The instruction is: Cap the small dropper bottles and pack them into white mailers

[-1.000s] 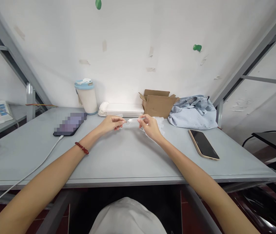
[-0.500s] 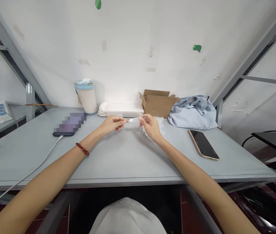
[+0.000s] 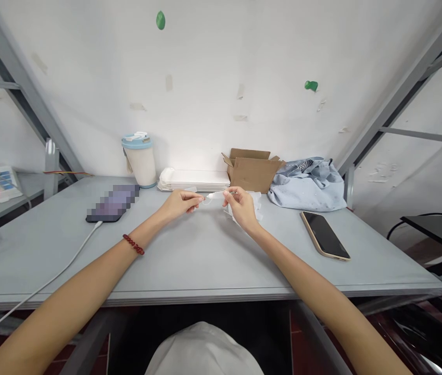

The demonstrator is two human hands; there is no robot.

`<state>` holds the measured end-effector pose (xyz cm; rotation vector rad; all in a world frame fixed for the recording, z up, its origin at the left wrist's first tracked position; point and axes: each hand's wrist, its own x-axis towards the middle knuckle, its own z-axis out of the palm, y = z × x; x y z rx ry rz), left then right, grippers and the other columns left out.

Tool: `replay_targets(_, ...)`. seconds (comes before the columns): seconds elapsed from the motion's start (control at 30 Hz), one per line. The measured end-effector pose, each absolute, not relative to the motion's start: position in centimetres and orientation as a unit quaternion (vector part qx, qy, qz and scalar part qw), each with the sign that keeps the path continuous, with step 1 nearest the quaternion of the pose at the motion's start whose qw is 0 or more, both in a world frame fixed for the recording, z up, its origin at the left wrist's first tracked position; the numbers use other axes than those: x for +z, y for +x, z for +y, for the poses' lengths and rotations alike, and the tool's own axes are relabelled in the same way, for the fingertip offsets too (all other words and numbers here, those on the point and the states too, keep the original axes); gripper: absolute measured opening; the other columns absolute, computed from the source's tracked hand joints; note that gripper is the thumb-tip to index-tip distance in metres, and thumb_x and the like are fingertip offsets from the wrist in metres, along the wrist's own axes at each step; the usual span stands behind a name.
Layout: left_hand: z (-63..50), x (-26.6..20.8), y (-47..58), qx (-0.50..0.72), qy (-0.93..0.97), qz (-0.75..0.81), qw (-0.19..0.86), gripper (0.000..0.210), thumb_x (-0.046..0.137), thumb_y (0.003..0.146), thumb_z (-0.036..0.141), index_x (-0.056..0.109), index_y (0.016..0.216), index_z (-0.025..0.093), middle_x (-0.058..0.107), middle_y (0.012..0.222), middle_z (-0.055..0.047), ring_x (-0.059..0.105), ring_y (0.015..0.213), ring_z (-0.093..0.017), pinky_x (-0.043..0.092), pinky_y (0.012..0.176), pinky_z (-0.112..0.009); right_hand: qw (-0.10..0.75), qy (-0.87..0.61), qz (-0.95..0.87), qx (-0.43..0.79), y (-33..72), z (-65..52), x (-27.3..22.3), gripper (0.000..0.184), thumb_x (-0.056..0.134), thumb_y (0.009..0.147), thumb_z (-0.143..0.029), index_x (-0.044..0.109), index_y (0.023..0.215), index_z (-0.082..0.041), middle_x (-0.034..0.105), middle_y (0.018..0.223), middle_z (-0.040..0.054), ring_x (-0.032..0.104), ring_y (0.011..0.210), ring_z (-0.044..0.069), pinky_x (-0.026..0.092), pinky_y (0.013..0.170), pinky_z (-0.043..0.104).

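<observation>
A small, slim white piece (image 3: 216,195) spans the gap between my two hands just above the table; its exact kind is too small to make out. My right hand (image 3: 241,207) pinches its right end between thumb and forefinger. At the other side my left hand (image 3: 184,202), with a dark red bead bracelet on the wrist, has its fingertips pinched on the thin left end, where a fine pale loop hangs. Behind my right hand lies some crumpled, translucent white wrapping (image 3: 256,204).
Along the wall stand a blue-lidded cup (image 3: 140,161), a stack of white flat packs (image 3: 197,178), an opened cardboard box (image 3: 254,174) and a pale blue cloth (image 3: 308,190). One phone (image 3: 325,235) lies right, another on a cable (image 3: 113,203) left. The grey table's (image 3: 213,265) front edge is near me.
The view has tilted up slightly, so everything sits a little lower. Both hands keep their pinch, and the white piece between them shows a bit broader now.
</observation>
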<state>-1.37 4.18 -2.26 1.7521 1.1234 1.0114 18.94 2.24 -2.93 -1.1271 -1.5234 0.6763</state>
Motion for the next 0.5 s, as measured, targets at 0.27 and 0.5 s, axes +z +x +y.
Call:
replay_targets(0.27,3.67,-2.05,-1.26,0.404,0.701,0.442,0.387,0.028,0.067,0.069,0.039,0.073,0.072,0.012,0.056,0.059,0.0,0.044,0.049,-0.008,0.035,0.051,-0.024,0.501,-0.466,-0.655,0.322,19.36,2.54,-2.84,0.027,0.051,0.082,-0.045,0.056,0.085,-0.018,0.06,0.058,-0.0017,0.038,0.043,0.008,0.031,0.044,0.021)
replay_targets(0.5,3.72,-2.37,-1.3,0.41,0.714,0.431,0.368,0.025,0.065,0.071,0.036,0.074,0.074,0.013,0.059,0.06,0.0,0.045,0.049,-0.009,0.037,0.05,-0.023,0.488,-0.467,-0.67,0.309,19.55,2.51,-2.78,0.028,0.051,0.082,-0.046,0.056,0.082,-0.018,0.059,0.055,-0.0022,0.04,0.043,0.008,0.032,0.046,0.022)
